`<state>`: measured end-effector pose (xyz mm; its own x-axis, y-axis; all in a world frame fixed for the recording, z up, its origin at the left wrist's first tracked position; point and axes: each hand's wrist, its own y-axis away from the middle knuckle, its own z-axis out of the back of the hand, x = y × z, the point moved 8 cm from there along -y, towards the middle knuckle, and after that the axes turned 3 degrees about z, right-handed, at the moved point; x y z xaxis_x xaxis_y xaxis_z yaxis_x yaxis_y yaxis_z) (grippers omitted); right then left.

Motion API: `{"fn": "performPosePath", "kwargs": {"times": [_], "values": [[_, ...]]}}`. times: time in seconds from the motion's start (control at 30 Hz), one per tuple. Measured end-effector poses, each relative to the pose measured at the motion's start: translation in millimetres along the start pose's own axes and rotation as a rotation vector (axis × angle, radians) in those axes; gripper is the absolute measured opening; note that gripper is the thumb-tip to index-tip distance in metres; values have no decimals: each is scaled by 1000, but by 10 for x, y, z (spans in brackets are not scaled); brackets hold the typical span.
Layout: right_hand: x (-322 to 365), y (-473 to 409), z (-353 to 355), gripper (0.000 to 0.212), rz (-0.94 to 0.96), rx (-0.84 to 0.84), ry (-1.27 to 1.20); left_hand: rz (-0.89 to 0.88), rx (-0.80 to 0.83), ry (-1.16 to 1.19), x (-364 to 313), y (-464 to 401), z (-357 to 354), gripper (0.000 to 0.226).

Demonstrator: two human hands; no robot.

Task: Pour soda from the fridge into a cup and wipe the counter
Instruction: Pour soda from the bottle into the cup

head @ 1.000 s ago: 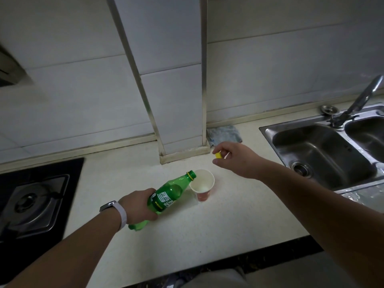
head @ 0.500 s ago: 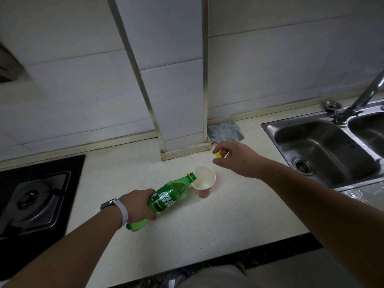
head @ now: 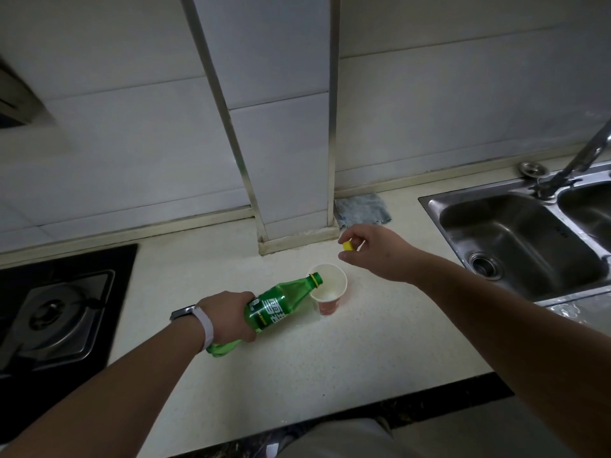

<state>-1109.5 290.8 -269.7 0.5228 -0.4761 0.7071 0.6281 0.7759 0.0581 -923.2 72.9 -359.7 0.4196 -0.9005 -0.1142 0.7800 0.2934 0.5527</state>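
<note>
Midway along a pale kitchen counter (head: 330,375), we tip a green soda bottle (head: 281,307) toward a paper cup (head: 328,294), our left hand (head: 228,314) wrapped around the bottle's lower half with fingers curled over the label. Uncapped, the bottle lies steeply tilted, its open mouth resting just over the cup's left rim; whether liquid is running we cannot tell, though a pale pool shows at the bottom of the cup. The cup, white inside and red on its outer wall, stands upright on the counter, near the foot of a tiled wall column (head: 291,180). Our right hand (head: 373,252) hovers above and to the right of the cup, apart from it, thumb and forefinger pinching the small yellow bottle cap (head: 347,245) while the other fingers curl loosely. A watch with a light strap (head: 195,325) sits on the left wrist. Farther back, a blue-grey cloth (head: 362,211) lies crumpled on the counter against the wall, just right of the column. At far right sits a stainless steel sink (head: 515,246) with its faucet (head: 582,160) rising behind it, and a black gas stove (head: 56,312) fills the left edge.
</note>
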Motion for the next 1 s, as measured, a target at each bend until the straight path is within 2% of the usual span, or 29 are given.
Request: {"fn": "performPosePath", "kwargs": {"times": [1.0], "values": [[130,-27,-126,22,25,8,-5,-8,-54,-106,53,112,214,54]]}}
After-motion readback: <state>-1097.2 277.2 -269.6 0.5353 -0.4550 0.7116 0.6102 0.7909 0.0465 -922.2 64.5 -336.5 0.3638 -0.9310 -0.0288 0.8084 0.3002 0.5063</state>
